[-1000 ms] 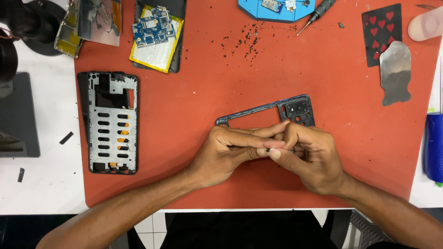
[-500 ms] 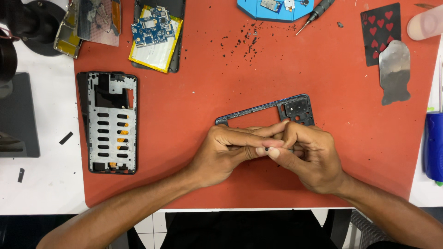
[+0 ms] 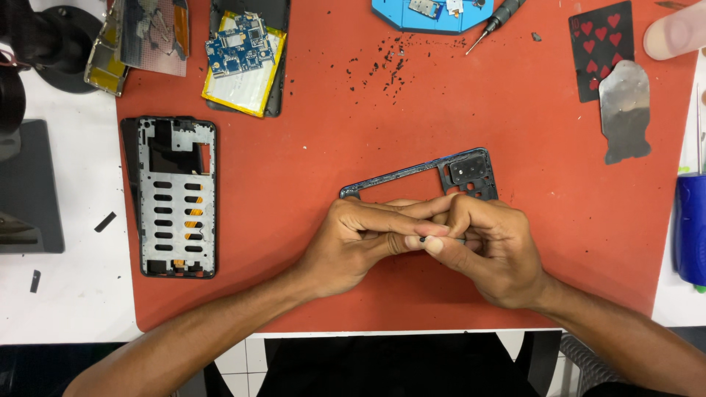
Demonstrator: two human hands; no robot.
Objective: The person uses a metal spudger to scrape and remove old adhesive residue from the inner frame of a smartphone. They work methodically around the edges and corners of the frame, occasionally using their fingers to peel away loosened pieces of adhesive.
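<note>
A dark phone frame (image 3: 423, 175) with a camera cutout lies on the red mat (image 3: 515, 132) near the front edge. My left hand (image 3: 360, 242) and my right hand (image 3: 489, 254) meet over its near side, fingers curled together. Between the fingertips sits a tiny dark piece (image 3: 422, 240). Both hands cover the frame's lower half, and which hand pinches the small piece I cannot make out.
A phone chassis with a perforated metal plate (image 3: 175, 197) lies on the mat's left. A circuit board on a battery (image 3: 244, 62), a blue tray (image 3: 430, 13), a screwdriver (image 3: 494, 16), a playing card (image 3: 599, 44), a metal shield (image 3: 625, 110) and scattered dark specks (image 3: 386, 66) lie farther back.
The hands stay together over the frame; only the fingertips shift slightly.
</note>
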